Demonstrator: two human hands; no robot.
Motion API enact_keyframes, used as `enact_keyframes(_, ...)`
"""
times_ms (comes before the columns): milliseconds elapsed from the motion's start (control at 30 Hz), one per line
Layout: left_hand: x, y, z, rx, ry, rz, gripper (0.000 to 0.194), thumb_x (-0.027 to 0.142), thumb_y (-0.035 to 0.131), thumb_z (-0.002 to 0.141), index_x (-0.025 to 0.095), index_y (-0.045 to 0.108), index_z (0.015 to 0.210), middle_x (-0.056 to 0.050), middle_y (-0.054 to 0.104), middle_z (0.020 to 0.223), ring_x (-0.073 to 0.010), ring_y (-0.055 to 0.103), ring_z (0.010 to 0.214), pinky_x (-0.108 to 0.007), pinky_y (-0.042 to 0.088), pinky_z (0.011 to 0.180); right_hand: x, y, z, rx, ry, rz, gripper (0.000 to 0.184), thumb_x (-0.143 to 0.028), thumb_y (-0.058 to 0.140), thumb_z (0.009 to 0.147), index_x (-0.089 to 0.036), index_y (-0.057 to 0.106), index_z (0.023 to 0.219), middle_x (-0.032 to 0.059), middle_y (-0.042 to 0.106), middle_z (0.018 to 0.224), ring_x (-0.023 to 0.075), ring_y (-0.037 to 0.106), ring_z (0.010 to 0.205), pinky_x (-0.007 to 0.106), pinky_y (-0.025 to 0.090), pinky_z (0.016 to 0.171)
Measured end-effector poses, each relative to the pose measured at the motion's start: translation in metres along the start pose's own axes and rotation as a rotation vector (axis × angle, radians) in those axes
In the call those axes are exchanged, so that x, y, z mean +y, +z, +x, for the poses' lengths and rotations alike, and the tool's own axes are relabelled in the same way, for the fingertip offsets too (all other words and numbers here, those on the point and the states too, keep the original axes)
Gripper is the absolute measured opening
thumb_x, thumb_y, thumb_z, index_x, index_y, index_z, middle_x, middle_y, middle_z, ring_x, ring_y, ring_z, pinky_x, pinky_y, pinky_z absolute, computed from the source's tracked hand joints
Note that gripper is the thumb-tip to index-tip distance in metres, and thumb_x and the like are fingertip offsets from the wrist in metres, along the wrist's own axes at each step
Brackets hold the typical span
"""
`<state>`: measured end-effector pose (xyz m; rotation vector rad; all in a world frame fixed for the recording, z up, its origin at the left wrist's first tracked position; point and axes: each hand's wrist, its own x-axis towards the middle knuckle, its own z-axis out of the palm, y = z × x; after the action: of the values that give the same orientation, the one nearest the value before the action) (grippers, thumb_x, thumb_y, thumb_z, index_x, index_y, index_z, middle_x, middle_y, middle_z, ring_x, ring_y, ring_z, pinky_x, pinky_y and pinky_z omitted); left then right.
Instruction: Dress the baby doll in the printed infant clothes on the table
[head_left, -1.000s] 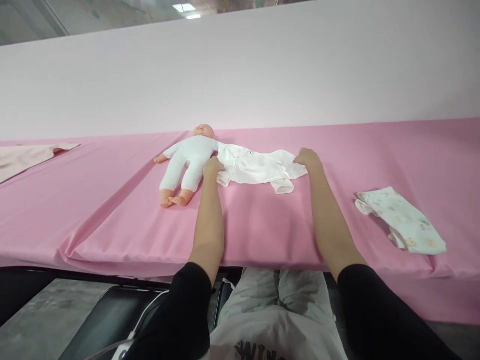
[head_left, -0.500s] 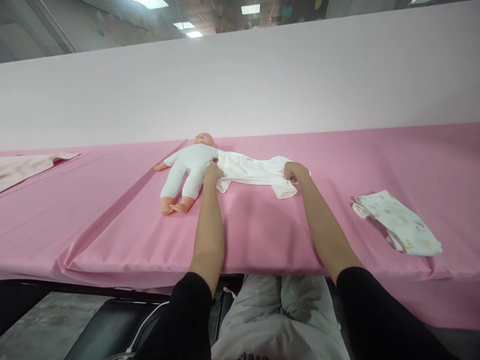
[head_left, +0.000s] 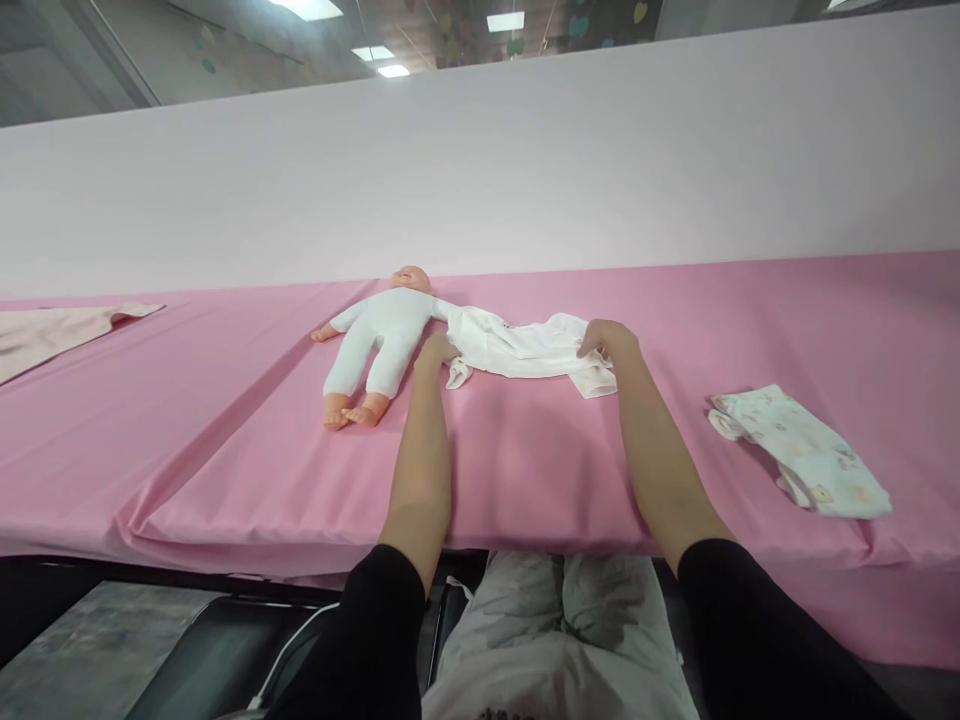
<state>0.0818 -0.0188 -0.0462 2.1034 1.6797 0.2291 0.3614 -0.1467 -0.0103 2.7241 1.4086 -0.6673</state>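
Observation:
A small white baby garment (head_left: 517, 348) with short sleeves lies rumpled on the pink cover. My left hand (head_left: 436, 352) is closed on its left end, fingertips at the edge of the fabric. At the opposite end, my right hand (head_left: 611, 342) pinches the cloth near a sleeve that hangs toward me. Just left of the garment a baby doll (head_left: 390, 318) in a white suit lies on its back, its feet pointing toward me. The doll's hand on the garment's side is hidden behind the cloth.
The pink cover (head_left: 247, 450) drapes over the table's front edge. On the right lies a folded, printed baby garment (head_left: 806, 450); a pale pink cloth (head_left: 60, 335) is at far left. A white wall (head_left: 480, 170) rises behind. Below left are a black chair (head_left: 225, 650) and a white cable (head_left: 289, 650).
Both hands and the white garment have shifted a little to the right. The garment's right sleeve is more bunched, and its printed mark has mostly folded out of sight. The doll stays put.

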Motion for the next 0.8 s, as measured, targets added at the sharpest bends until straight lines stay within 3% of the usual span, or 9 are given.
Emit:
enact_keyframes(200, -0.001, 0.004, 0.002, 0.165, 0.074, -0.078, 0.062, 0.013, 0.061, 0.071, 0.014, 0.038, 0.129, -0.008, 0.055, 0.117, -0.0179, 0.054, 0.103, -0.024, 0.042, 0.081, -0.001, 0.009, 0.006, 0.028, 0.005, -0.020, 0.044, -0.026, 0.074, 0.067, -0.013, 0.062, 0.107, 0.0103, 0.067, 0.090, 0.0231, 0.064, 0.077, 0.031, 0.049, 0.067)
enact_keyframes(333, -0.003, 0.001, -0.001, 0.344, -0.021, -0.057, 0.062, 0.007, 0.054, 0.074, 0.012, 0.034, 0.133, -0.016, 0.046, 0.127, -0.0237, 0.050, 0.111, -0.032, 0.039, 0.092, 0.001, 0.008, 0.008, 0.009, 0.000, -0.004, 0.042, -0.025, 0.071, 0.069, -0.013, 0.062, 0.107, 0.0104, 0.067, 0.090, 0.0226, 0.064, 0.078, 0.032, 0.050, 0.068)
enact_keyframes(467, -0.002, -0.015, -0.011, 0.464, -0.104, 0.025, 0.050, 0.012, 0.052, 0.075, 0.017, 0.047, 0.125, -0.019, 0.043, 0.129, -0.0326, 0.044, 0.117, -0.042, 0.039, 0.091, -0.001, 0.006, 0.008, 0.038, -0.042, -0.045, 0.045, -0.025, 0.073, 0.067, -0.014, 0.062, 0.109, 0.0123, 0.065, 0.103, 0.0247, 0.063, 0.087, 0.033, 0.050, 0.072)
enact_keyframes(600, 0.009, -0.035, -0.025, 0.596, -0.112, 0.077, 0.048, 0.018, 0.051, 0.077, 0.019, 0.047, 0.124, -0.019, 0.044, 0.128, -0.0338, 0.040, 0.119, -0.046, 0.037, 0.094, -0.007, 0.006, 0.004, 0.097, -0.181, -0.040, 0.058, -0.032, 0.079, 0.060, -0.021, 0.061, 0.115, 0.0089, 0.061, 0.115, 0.0269, 0.059, 0.098, 0.032, 0.049, 0.076)
enact_keyframes(700, 0.015, -0.042, -0.032, 0.635, -0.086, 0.108, 0.045, 0.024, 0.048, 0.080, 0.016, 0.046, 0.124, -0.019, 0.046, 0.127, -0.0333, 0.039, 0.120, -0.046, 0.035, 0.096, -0.015, 0.007, -0.002, 0.100, -0.275, -0.017, 0.070, -0.035, 0.078, 0.062, -0.024, 0.053, 0.125, 0.0086, 0.055, 0.126, 0.0273, 0.055, 0.108, 0.033, 0.048, 0.082)
enact_keyframes(800, 0.004, -0.043, -0.030, 0.569, -0.048, 0.217, 0.046, 0.032, 0.046, 0.080, 0.014, 0.048, 0.123, -0.020, 0.046, 0.128, -0.0343, 0.039, 0.121, -0.047, 0.033, 0.097, -0.025, 0.008, -0.010, 0.071, -0.367, -0.006, 0.075, -0.036, 0.075, 0.065, -0.024, 0.045, 0.133, 0.0087, 0.047, 0.135, 0.0273, 0.049, 0.116, 0.035, 0.045, 0.089)
